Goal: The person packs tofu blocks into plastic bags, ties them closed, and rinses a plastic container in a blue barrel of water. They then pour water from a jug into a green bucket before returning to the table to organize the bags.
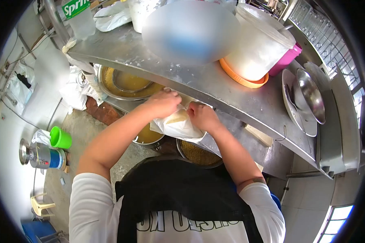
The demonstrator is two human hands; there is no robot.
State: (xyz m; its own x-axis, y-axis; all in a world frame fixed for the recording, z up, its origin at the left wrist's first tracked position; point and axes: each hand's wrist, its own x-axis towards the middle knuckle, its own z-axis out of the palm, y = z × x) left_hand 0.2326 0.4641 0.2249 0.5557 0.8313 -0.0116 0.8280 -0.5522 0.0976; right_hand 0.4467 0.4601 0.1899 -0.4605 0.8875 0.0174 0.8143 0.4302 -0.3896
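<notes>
A white bag (180, 128) with something pale brown showing through it sits at the edge of the lower metal shelf. My left hand (164, 103) is closed at the bag's upper left, its fingertips curled over the top. Closed in a fist, my right hand (202, 116) grips the bag's upper right edge. The bag's opening is partly hidden behind my hands. Left of them stands a wide metal basin (102, 87) of yellowish contents, with a round-rimmed vessel in it. Below the bag are a pot (150, 137) with yellow contents and a pan of brown grains (196, 154).
The upper metal shelf (215, 87) overhangs my hands. It bears a large white pot (263, 44), an orange lid (244, 77), a metal bowl (310, 95) and a Sprite bottle (80, 20). A green bucket (61, 137) and a cream stool (41, 204) stand on the floor at left.
</notes>
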